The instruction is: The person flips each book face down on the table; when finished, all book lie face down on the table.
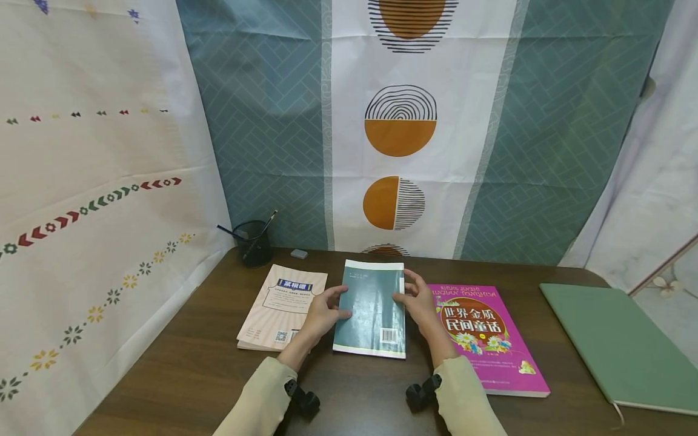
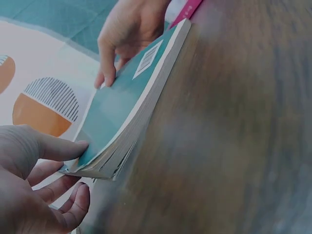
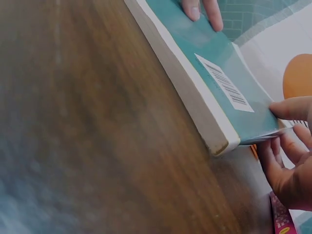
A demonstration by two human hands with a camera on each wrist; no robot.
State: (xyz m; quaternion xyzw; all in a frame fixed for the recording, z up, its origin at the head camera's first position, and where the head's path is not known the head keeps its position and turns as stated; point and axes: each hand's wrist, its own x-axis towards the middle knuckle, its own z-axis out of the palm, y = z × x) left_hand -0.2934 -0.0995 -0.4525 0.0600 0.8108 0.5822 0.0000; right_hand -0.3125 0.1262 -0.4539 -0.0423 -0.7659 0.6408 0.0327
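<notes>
A teal paperback book with a white barcode label is held between both hands at the middle of the table. My left hand grips its left edge, the thumb on top of the cover and fingers beneath, as the left wrist view shows. Along the opposite edge, my right hand pinches the book the same way, thumb on the cover. In the right wrist view the barcode label lies near the right thumb. The near edge of the book shows its page block, slightly fanned at the left corner.
Left of the hands lies a cream book; to the right, a pink book partly under the right forearm. A green hardcover notebook is at the far right. A black mesh pen holder and a small grey eraser-like block stand at the back.
</notes>
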